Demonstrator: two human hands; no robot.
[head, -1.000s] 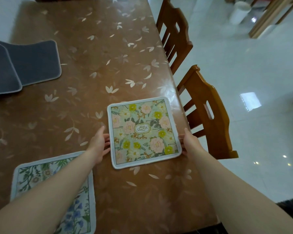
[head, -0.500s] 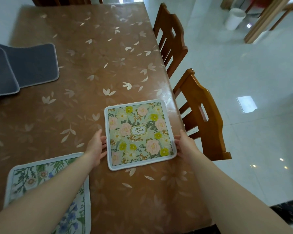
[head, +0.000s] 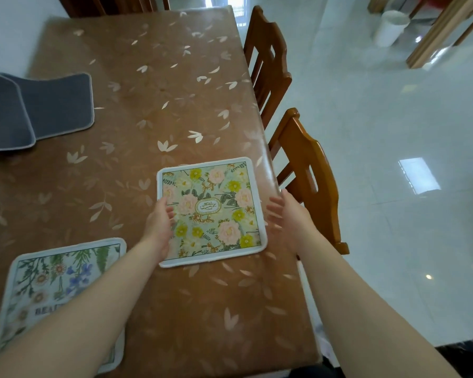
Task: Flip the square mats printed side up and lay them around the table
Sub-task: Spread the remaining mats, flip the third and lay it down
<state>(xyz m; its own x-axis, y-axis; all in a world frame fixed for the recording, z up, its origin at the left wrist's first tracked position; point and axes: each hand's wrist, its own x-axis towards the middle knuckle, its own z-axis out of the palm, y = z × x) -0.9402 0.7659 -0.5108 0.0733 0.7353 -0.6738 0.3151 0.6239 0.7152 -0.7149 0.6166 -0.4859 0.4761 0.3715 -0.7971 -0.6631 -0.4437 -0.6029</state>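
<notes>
- My left hand (head: 159, 227) is open and holds nothing. It is over the left edge of the flower mat (head: 210, 211), and I cannot tell if it touches.
- My right hand (head: 287, 216) is open too, with fingers spread. It is just beside the mat's right edge, not holding it.
- The flower mat lies flat with its picture side up, close to the right edge of the table (head: 153, 105).
- A second mat with blue flowers (head: 63, 279) lies picture side up near the front left corner of the table. My left arm crosses over it.
- Two grey mats (head: 52, 105) lie by the left edge of the table, one partly on top of the other.
- Two wooden chairs (head: 309, 173) stand along the right edge.
</notes>
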